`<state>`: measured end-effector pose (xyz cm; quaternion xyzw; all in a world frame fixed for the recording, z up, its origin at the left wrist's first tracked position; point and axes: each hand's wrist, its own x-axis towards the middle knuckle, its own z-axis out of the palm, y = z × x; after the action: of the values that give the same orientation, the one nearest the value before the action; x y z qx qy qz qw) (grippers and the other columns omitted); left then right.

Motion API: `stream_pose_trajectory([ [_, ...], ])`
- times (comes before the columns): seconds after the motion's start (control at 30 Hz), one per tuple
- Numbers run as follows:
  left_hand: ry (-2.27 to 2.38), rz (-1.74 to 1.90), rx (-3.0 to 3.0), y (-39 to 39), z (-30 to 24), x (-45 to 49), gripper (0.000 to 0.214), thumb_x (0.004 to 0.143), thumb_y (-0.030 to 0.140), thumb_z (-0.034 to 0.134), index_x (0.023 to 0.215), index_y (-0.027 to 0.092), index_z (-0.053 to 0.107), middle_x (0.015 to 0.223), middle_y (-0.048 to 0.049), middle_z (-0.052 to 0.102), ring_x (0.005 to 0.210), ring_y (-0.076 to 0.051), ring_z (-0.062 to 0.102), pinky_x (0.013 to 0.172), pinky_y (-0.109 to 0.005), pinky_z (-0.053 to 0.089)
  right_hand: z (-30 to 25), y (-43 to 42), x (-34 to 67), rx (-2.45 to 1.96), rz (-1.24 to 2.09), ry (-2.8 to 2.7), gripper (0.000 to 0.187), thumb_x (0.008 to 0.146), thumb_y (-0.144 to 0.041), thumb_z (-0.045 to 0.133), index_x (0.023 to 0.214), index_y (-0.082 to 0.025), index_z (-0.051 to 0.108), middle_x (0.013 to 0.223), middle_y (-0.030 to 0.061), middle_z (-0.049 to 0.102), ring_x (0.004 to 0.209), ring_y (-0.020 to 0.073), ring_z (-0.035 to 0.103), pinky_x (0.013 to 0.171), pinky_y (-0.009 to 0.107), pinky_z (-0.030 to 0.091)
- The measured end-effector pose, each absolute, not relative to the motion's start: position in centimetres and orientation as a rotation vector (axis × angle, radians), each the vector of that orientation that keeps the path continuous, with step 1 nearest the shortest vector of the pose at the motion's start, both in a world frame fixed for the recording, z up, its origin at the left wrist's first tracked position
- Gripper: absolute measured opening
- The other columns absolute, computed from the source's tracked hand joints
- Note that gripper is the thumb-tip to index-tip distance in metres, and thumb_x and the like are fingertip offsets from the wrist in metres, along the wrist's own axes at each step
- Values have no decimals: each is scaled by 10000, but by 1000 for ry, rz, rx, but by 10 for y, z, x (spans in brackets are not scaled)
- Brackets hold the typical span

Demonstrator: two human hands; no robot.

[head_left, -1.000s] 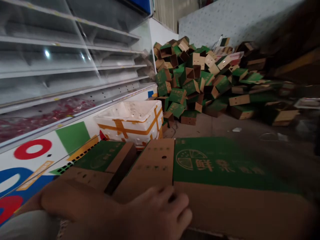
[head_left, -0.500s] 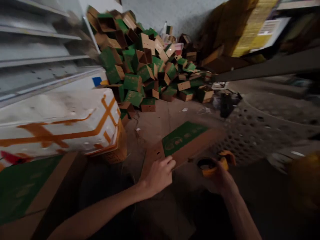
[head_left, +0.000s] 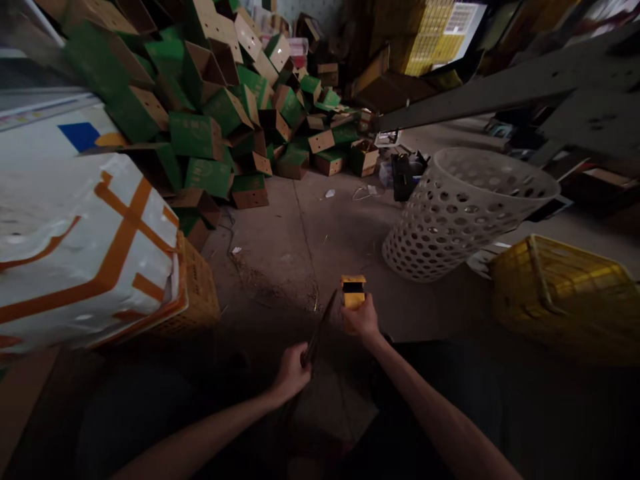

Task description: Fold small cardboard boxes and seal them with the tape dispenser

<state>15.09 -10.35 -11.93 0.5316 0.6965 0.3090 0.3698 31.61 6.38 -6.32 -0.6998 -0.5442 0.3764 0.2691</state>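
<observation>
My right hand (head_left: 359,316) is shut on a yellow tape dispenser (head_left: 353,292), which stands nearly edge-on to me. My left hand (head_left: 291,373) grips a thin, flat cardboard piece (head_left: 320,327), seen edge-on and dark, with its upper end close to the dispenser. The two hands are near each other above a dim concrete floor (head_left: 280,253). Shadow hides most of the cardboard below my left hand.
A heap of green-and-brown fruit cartons (head_left: 215,113) rises ahead. A white foam box with orange tape (head_left: 85,253) sits on a yellow crate (head_left: 197,287) at left. A tilted white perforated basket (head_left: 465,213) and a yellow plastic crate (head_left: 560,293) stand at right.
The view has swung right and down, bringing the basket and yellow crate into view. My hands have drawn closer together. The cardboard now shows edge-on, and the dispenser has turned.
</observation>
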Motion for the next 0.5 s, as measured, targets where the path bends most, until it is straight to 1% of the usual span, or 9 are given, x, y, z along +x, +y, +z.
stream_pose_trajectory([
  [0.07,1716,727,1340,-105,-126,149,76,692,175,557,646,197,501,632,21,510,637,-136,477,588,-274,277,-69,56,306,-1952,1032,-1483,777,551,-458,843,1203,-240,480,991,82,711,940,307,686,738,345,494],
  [0.13,1660,652,1310,-109,-131,148,31,704,204,570,694,183,589,658,2,576,651,-155,521,590,-278,317,-75,51,299,-1995,1032,-1468,759,576,-441,834,1212,-241,469,1000,94,711,952,317,686,747,352,488],
  [0.2,1605,579,1295,-114,-133,148,100,718,245,601,762,181,665,712,-29,648,711,-198,588,622,-296,395,-80,48,296,-2034,1021,-1454,737,595,-420,818,1210,-247,451,998,93,708,950,313,688,757,351,486],
  [0.3,1464,513,1291,-121,-135,148,211,725,312,662,901,212,726,882,-56,741,882,-267,670,750,-343,503,-93,48,294,-2035,1088,-1381,737,577,-420,818,1173,-256,415,987,80,698,945,307,684,768,353,493],
  [0.37,1355,481,1291,-125,-135,145,335,722,350,693,1037,237,720,1038,-60,758,993,-284,684,852,-359,528,-105,47,294,-2029,1147,-1300,744,538,-418,834,1115,-261,392,983,73,690,951,310,676,781,362,504],
  [0.4,1302,451,1306,-126,-135,142,433,712,369,712,1127,247,696,1129,-63,747,1056,-290,679,908,-365,527,-111,47,294,-2026,1164,-1263,745,518,-408,840,1085,-266,379,981,68,687,955,309,672,789,366,509],
  [0.5,1177,241,1393,-132,-132,127,814,634,439,794,1385,244,549,1379,-103,641,1255,-334,601,1082,-417,461,-128,47,295,-2001,1190,-1194,738,471,-371,847,1006,-282,347,965,40,679,940,291,672,786,360,526],
])
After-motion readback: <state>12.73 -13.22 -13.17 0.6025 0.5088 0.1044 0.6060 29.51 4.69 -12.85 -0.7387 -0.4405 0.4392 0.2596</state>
